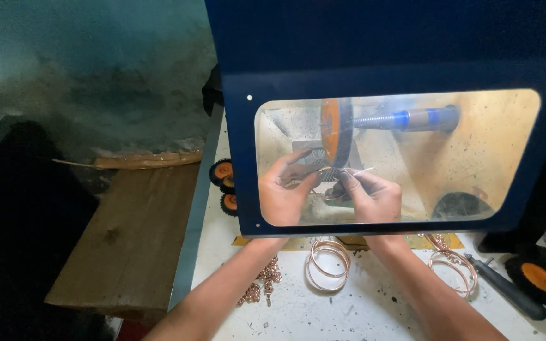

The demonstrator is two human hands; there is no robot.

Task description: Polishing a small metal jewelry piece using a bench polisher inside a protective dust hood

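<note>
Item: thin metal ring (342, 179), pale and wire-like, seen through the clear window of a dark blue hood (387, 69). It sits between the two hands, directly below the rim of the orange-faced wheel (331, 129). One end of the wire pokes up and to the right, towards the threaded shaft (406, 119) that carries the wheel.

Left hand (284, 189): inside the hood, thumb and forefinger pinched together on the left side of the ring; remaining fingers curled. The exact contact is small and partly hidden by the thumb.

Right hand (374, 197): inside the hood, fingers closed on the right side of the same ring, knuckles facing the camera. Both hands are about equally near the wheel; the ring lies across the gap between them, roughly level.

Key relation: the wheel stands on edge, just above and slightly behind the ring; whether the ring touches the rim cannot be told. A patch of perforated mesh (323, 165) shows close behind the fingers.

On the counter (323, 316), outside the hood:
- stack of copper-coloured bangles (328, 265), between the forearms;
- second stack of bangles (455, 270), just right of the right forearm;
- heap of small copper pieces (261, 284), beside the left forearm;
- dark-handled tool (505, 287), lying slantwise at right;
- spare black-and-orange wheels, two at the hood's left edge (224, 183), one at far right (538, 276).

Beside the counter, left: wooden board (131, 233).
</note>
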